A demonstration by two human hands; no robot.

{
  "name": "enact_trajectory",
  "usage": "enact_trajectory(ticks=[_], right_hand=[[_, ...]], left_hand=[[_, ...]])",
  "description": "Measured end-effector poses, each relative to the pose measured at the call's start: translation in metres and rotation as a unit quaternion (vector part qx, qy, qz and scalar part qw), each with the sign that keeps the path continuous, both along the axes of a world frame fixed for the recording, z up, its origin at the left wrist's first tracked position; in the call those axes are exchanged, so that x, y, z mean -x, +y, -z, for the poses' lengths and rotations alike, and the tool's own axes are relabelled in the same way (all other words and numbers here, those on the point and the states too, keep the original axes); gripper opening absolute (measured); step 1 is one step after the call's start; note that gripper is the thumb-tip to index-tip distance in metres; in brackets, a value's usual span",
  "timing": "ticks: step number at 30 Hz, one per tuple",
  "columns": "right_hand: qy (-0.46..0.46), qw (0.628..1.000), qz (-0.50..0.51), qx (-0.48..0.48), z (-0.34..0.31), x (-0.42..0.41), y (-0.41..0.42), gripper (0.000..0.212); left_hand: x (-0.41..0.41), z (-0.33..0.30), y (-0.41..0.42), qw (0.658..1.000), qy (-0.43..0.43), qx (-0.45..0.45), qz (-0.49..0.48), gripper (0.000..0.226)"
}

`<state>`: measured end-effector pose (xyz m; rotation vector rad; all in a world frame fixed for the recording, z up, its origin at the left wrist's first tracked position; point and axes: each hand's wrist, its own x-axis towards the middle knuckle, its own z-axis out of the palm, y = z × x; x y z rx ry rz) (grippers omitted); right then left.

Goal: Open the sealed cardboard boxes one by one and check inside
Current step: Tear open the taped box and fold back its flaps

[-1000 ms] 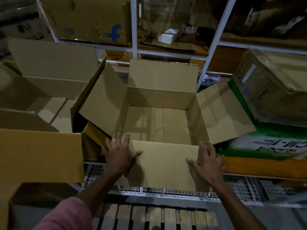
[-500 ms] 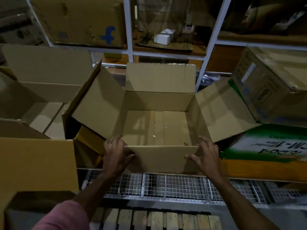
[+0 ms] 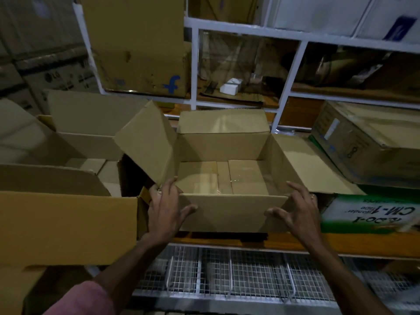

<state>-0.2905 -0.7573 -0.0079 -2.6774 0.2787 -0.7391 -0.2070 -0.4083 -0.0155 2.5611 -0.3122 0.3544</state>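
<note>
Open cardboard box (image 3: 222,178) is seated at the front edge of the shelf (image 3: 341,244), all four flaps spread; only the taped bottom seam is visible inside, no contents seen. Near flap (image 3: 229,212) is folded down over the front wall.

Left hand (image 3: 164,210) is held at the near-left corner, fingers curled over the rim at the base of the left flap (image 3: 147,142), thumb spread on the front flap. Right hand (image 3: 297,212) is at the near-right corner, fingers spread and loosely bent; actual contact with the box cannot be confirmed.

Change vs. a second ago: near flap was then pressed flat under both palms; it is now released and both hands have been shifted to the corners. Left flap is raised more upright. View has been tilted upward, more of the upper rack shown.

Judged: this box is checked and appears empty; the corner hold suggests it is about to be pushed aside.

An already opened box (image 3: 68,226) is just beside on the left, a green-printed carton (image 3: 368,214) on the right, a wire mesh rack (image 3: 227,276) below.
</note>
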Motion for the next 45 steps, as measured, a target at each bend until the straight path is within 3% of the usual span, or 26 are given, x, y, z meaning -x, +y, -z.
enact_trajectory(ticks=[5,11,17,22,26,36,45], right_hand=[[-0.053,0.998,0.002,0.019,-0.047,0.018,0.014,0.061],[-0.094,0.995,0.016,0.026,-0.098,0.04,0.025,0.071],[-0.135,0.99,0.017,0.037,-0.142,0.045,0.054,0.061],[-0.17,0.984,-0.012,0.043,-0.175,0.029,0.077,0.059],[-0.187,0.98,-0.044,0.049,-0.195,0.005,0.1,0.06],[-0.197,0.974,-0.109,0.042,-0.224,-0.061,0.181,0.065],[-0.189,0.975,-0.111,0.031,-0.232,-0.098,0.315,0.069]], left_hand=[[0.003,-0.044,0.016,0.997,-0.073,0.005,0.027,0.062],[0.012,-0.108,0.025,0.99,-0.132,0.02,0.054,0.068],[0.013,-0.148,0.052,0.985,-0.16,0.021,0.058,0.092],[0.007,-0.177,0.08,0.979,-0.201,0.012,0.02,0.071],[0.007,-0.196,0.108,0.975,-0.221,0.009,-0.03,0.068],[-0.006,-0.234,0.199,0.966,-0.227,-0.032,-0.12,0.067],[-0.039,-0.245,0.33,0.971,-0.201,-0.038,-0.126,0.067]])
